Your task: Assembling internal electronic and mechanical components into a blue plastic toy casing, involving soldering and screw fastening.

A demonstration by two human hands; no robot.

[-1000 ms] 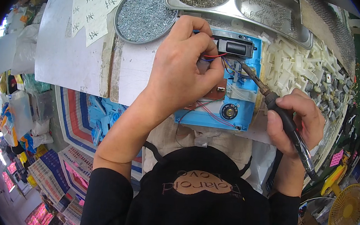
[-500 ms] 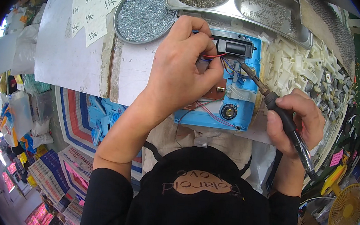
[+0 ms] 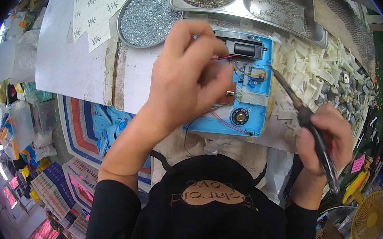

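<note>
— Where does the blue housing (image 3: 256, 108) lie?
— Open on the desk (image 3: 78, 68), near a metal tray (image 3: 243, 3) cropped at the top; its left side vanishes behind a worker's left hand (image 3: 183, 69).
— What does that hand grip?
— Cannot tell: it is curled and blurred, hiding whether it pinches the red wire (image 3: 226, 57).
— And the right hand (image 3: 328, 139)?
— Clamped on a soldering iron (image 3: 306, 116), its tip near the housing's right edge, contact unclear.
</note>
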